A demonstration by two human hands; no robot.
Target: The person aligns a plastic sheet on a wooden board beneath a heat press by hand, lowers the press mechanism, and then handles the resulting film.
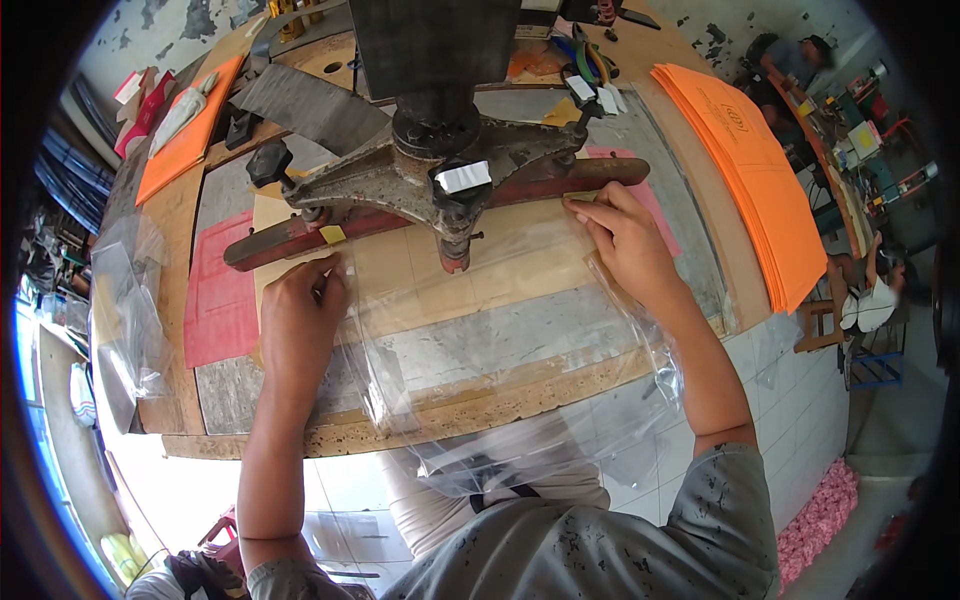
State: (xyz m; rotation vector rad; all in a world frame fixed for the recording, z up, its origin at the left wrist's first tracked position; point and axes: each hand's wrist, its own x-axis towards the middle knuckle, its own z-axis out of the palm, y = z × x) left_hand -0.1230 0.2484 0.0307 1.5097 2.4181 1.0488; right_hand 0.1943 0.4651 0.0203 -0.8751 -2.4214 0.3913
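A sheet of clear plastic film (375,375) lies over the work surface and hangs past its front edge toward my lap. My left hand (303,305) is closed, thumb against fingers, on the film's left side. At its right side my right hand (628,240) pinches the film near the far edge. Just beyond both hands runs a long reddish bar (525,187), under a heavy dark metal press head (415,165). Beneath the film is a pale yellowish sheet (425,270). A pink-red sheet (222,290) lies left of my left hand.
Stacked orange printed sheets (745,170) lie at the right, with more orange sheets (190,130) at the far left. Loose clear plastic (130,310) hangs by the left edge. Pliers (590,55) rest at the back. Another person (870,300) sits far right.
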